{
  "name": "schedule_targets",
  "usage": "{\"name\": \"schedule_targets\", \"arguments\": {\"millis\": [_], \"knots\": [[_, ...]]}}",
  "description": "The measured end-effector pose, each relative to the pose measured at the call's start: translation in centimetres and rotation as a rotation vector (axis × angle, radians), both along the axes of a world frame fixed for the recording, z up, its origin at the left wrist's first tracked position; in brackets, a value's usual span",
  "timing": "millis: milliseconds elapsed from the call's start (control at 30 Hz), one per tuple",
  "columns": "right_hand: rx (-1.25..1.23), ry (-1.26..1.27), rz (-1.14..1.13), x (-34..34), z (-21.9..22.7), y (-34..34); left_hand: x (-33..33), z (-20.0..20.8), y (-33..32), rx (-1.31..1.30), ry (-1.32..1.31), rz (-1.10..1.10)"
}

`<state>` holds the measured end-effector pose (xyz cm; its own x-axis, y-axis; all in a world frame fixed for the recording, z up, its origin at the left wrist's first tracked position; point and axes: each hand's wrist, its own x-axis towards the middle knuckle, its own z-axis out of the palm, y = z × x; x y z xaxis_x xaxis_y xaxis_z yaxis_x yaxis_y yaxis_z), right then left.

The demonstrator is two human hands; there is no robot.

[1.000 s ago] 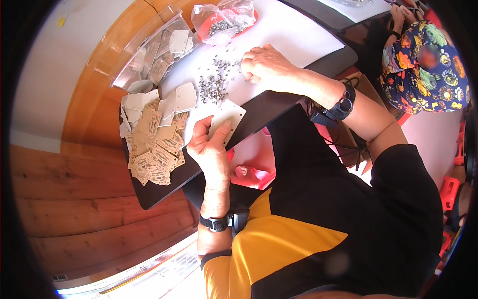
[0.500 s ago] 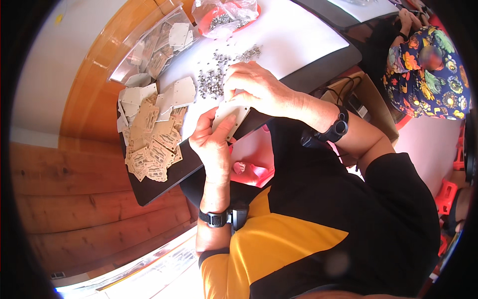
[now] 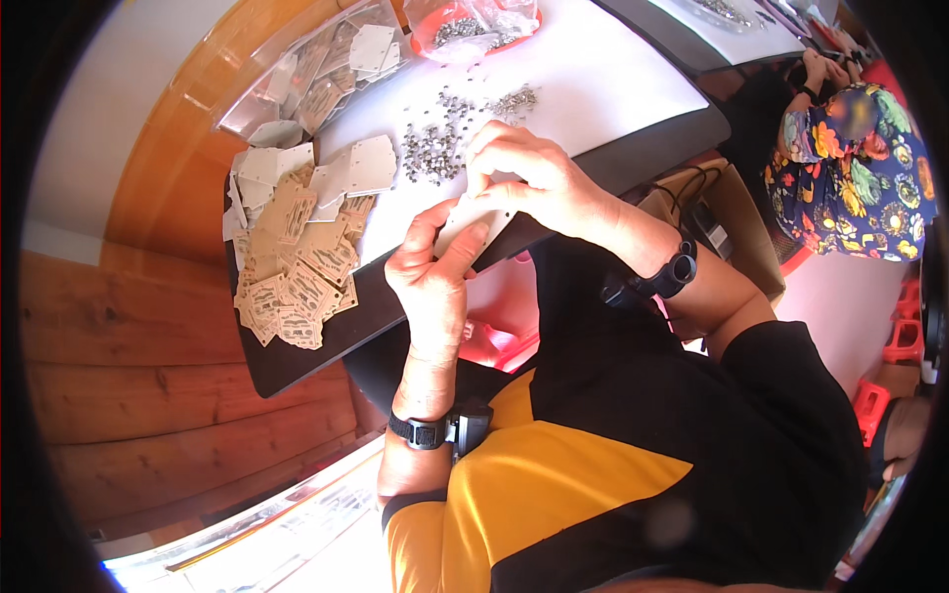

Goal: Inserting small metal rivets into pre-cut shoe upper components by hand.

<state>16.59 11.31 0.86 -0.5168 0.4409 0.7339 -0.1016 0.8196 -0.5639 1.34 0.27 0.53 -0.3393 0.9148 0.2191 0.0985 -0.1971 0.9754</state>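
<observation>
My left hand (image 3: 427, 275) is closed around a small white card (image 3: 493, 228) with tiny dots or holes near its edge, the thumb lying across its face. My right hand (image 3: 539, 178) bends over the card's far edge with thumb and fingers pinched together; what sits between those fingertips is hidden. Just beyond the hands, small dark and silver metal pieces, like snap studs, (image 3: 431, 158) lie scattered on a white sheet (image 3: 603, 74). A heap of paler metal bits (image 3: 515, 101) lies beside them. To the left are white cards (image 3: 368, 168) and brown printed cards (image 3: 297, 287).
A clear plastic bag or box of cards (image 3: 331, 69) stands at the back left. Behind the studs is a red bowl (image 3: 425, 42) lined with clear plastic. The dark table edge (image 3: 643, 148) runs under my right forearm. A cardboard box (image 3: 746, 217) and a person in a flowered top (image 3: 850, 188) are at right.
The view has shifted slightly. Both hands keep hold at the card, which looks tilted a little more sideways; the piles look the same.
</observation>
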Motion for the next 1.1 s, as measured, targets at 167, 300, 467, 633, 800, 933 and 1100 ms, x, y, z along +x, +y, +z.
{"name": "schedule_targets", "arguments": {"millis": [167, 300, 467, 633, 800, 933, 1100], "knots": [[-0.133, 0.045, 0.104, 0.0, 0.0, 0.1, -0.1, -0.3, -0.1, 0.019, -0.014, -0.004], [-0.336, 0.06, 0.181, 0.3, 0.1, -0.4, -0.2, -0.5, -0.1, 0.084, -0.012, -0.048], [-0.503, 0.025, 0.222, 1.0, 0.2, -1.2, -0.1, -0.3, -0.5, 0.09, -0.011, -0.091], [-0.62, 0.149, 0.222, 0.9, 0.6, -2.3, 0.2, 0.5, -0.7, 0.248, 0.075, -0.121], [-0.433, 0.133, 0.209, 2.0, 1.4, -3.1, 0.6, 1.6, -1.6, 0.25, 0.061, -0.136], [-0.336, 0.205, 0.208, 2.4, 2.3, -4.8, 0.8, 3.5, -2.8, 0.336, 0.191, -0.128], [-0.164, 0.165, 0.13, 3.5, 4.1, -6.9, 0.7, 4.2, -3.4, 0.564, 0.425, -0.106]]}}
